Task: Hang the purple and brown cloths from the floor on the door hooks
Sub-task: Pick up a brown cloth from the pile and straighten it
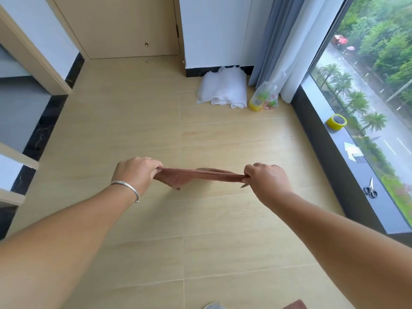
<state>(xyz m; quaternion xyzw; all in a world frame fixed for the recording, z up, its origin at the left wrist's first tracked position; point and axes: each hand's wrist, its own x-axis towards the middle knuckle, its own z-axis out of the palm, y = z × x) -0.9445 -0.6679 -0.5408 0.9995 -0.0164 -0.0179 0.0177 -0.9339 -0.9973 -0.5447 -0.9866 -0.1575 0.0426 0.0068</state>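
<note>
Pinching brown cloth (198, 176) taut — left hand (136, 172), right hand (266, 180) at opposite ends, above floor (133, 121).

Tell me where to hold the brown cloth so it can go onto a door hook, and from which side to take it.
The brown cloth is stretched flat between the left hand and right hand, each pinching an end of its top edge. Probably best to keep one end and pinch the taut top edge near its middle, coming from above, since the rest hangs slack below.

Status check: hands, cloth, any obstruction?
Left hand and right hand each grip an end of the brown cloth, stretched above the floor. No hooks or purple cloth in view. Nothing obstructing.
</note>
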